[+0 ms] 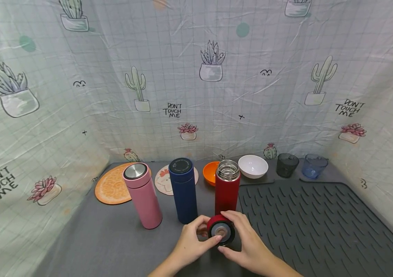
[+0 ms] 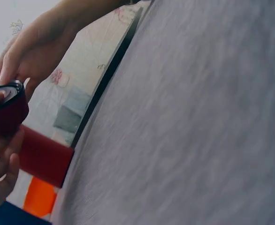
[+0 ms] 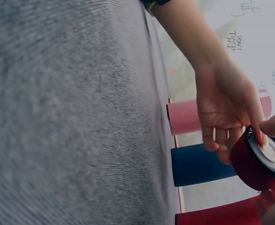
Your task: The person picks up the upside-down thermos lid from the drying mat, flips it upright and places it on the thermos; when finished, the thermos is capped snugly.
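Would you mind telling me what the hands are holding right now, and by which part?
Both hands, left hand and right hand, hold the red lid by its rim, in front of the open red flask.

The head view looks forward and down over the counter (image 1: 113,238). Both wrist views sit close and tilted. All three share the red lid (image 1: 221,229) (image 2: 7,112) (image 3: 257,161).

Pale grid-patterned cloth backdrop (image 1: 196,77) on three sides, creased, printed with potted cacti, succulents and "DON'T TOUCH ME". Below, grey worktop (image 1: 113,238) with dark ribbed mat (image 1: 307,227) at right. Even, soft light.
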A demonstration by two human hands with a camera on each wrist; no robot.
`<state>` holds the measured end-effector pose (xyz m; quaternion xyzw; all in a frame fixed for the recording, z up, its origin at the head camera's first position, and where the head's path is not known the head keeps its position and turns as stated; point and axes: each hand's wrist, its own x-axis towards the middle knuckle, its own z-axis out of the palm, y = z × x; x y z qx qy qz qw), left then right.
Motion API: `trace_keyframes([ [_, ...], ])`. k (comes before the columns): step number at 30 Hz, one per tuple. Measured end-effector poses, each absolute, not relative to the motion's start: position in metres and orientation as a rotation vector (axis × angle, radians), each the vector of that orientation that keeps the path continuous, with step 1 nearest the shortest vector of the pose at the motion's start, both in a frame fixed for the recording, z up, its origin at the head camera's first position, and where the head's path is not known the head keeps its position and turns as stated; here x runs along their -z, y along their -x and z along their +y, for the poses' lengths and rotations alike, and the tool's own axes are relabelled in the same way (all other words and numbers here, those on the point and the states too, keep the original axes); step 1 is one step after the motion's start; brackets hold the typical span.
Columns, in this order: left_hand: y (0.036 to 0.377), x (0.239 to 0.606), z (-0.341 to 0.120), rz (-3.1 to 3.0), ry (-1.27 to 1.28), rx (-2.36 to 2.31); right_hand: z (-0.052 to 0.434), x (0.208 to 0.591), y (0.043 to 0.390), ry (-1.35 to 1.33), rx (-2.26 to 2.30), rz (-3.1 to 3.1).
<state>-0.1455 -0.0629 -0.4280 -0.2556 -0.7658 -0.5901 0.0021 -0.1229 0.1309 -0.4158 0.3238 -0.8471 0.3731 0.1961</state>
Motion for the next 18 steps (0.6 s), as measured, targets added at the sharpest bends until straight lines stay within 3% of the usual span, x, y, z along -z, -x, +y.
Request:
trace_keyframes([
  [9,0.149,0.416,-0.071,-2.205,0.911,1.217,0.132,0.41,0.128,-0.815,-1.309,-2.375],
  [18,0.15,0.412,-0.071,-1.922,1.158,1.027,0.127,0.406,0.128,-0.765,-1.662,-2.484],
])
